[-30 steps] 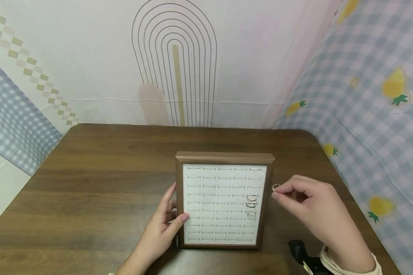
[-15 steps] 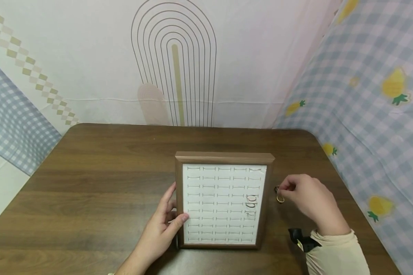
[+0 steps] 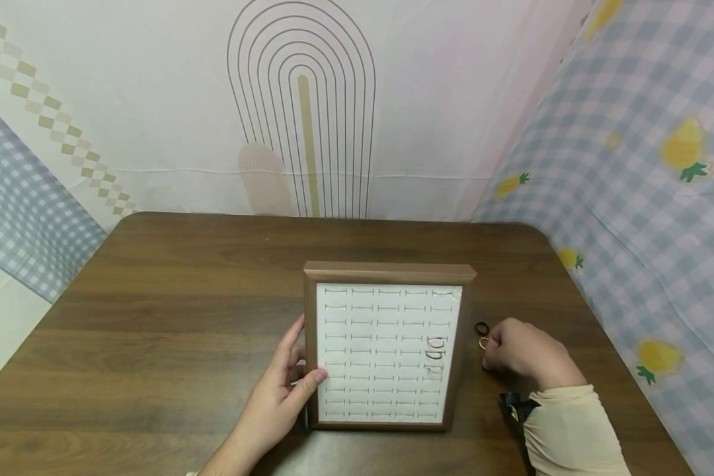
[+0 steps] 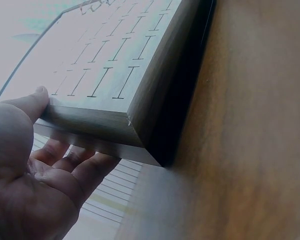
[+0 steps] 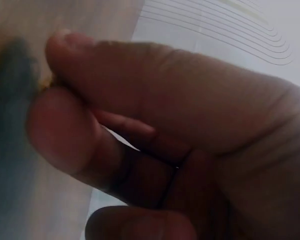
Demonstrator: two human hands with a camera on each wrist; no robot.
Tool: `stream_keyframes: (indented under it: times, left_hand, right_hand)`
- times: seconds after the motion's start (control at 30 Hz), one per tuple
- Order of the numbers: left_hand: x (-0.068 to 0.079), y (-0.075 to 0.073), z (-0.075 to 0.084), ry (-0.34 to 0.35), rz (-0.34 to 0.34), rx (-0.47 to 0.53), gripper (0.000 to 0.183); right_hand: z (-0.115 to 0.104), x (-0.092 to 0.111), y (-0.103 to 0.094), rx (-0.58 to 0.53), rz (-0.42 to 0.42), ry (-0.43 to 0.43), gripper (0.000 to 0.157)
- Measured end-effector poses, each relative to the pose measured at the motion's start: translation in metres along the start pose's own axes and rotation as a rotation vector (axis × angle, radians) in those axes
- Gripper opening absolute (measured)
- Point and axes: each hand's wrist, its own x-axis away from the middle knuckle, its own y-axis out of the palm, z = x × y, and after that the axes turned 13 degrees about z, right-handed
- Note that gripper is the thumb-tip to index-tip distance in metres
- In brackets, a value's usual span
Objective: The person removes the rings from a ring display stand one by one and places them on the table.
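A brown-framed ring display board (image 3: 387, 396) stands tilted on the table, its white face lined with rows of slots. Thin rings (image 3: 434, 354) sit in the right-hand column. My left hand (image 3: 279, 390) grips the frame's left edge, thumb on the front and fingers behind, as the left wrist view also shows (image 4: 45, 165). Right of the board, my right hand (image 3: 526, 354) is low over the table, thumb and forefinger pinched together. A small gold ring (image 5: 46, 82) glints between those fingertips in the right wrist view, mostly hidden. Beside them lie a black ring (image 3: 482, 328) and a gold ring (image 3: 484, 343).
The wooden table (image 3: 184, 330) reaches back to a pale printed cloth (image 3: 422, 119). A checked cloth with pineapples (image 3: 648, 231) hangs along the right side. A black device (image 3: 514, 406) is at my right wrist by the sleeve.
My right hand has moved down from beside the board's edge to the tabletop, bringing the black and gold rings into view. The left hand and the board have stayed in place.
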Motion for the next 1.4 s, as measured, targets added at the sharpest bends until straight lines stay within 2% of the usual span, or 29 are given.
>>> stream_keyframes:
  times: [0.23, 0.43, 0.57, 0.77, 1.03, 1.17, 1.27, 1.4]
  left_hand:
    - [0.0, 0.0, 0.0, -0.01, 0.0, 0.0, 0.082]
    - [0.0, 0.001, 0.001, -0.03, 0.001, 0.004, 0.083]
    - [0.0, 0.001, 0.001, -0.036, -0.002, 0.012, 0.083]
    - [-0.001, 0.0, 0.002, 0.012, -0.003, 0.021, 0.079]
    - [-0.001, 0.0, 0.003, 0.023, -0.008, 0.03, 0.079]
    - [-0.001, 0.0, 0.003, 0.013, -0.011, 0.029, 0.079]
    - [-0.001, 0.0, 0.003, 0.003, -0.01, 0.025, 0.08]
    - [-0.001, 0.001, 0.002, -0.019, 0.0, 0.014, 0.083]
  right_hand:
    - [0.005, -0.003, 0.007, -0.046, -0.047, -0.018, 0.025]
    - [0.004, -0.002, 0.004, -0.043, -0.052, -0.004, 0.021]
    - [-0.003, 0.002, -0.008, -0.005, -0.003, 0.012, 0.016]
    - [-0.019, 0.021, -0.03, 0.005, 0.128, -0.018, 0.032]
    - [-0.046, 0.056, -0.048, -0.044, 0.443, -0.194, 0.027]
    - [-0.058, 0.071, -0.05, -0.124, 0.571, -0.31, 0.028]
    - [-0.068, 0.081, -0.046, -0.206, 0.615, -0.413, 0.031]
    - [-0.08, 0.084, -0.038, -0.233, 0.585, -0.506, 0.03]
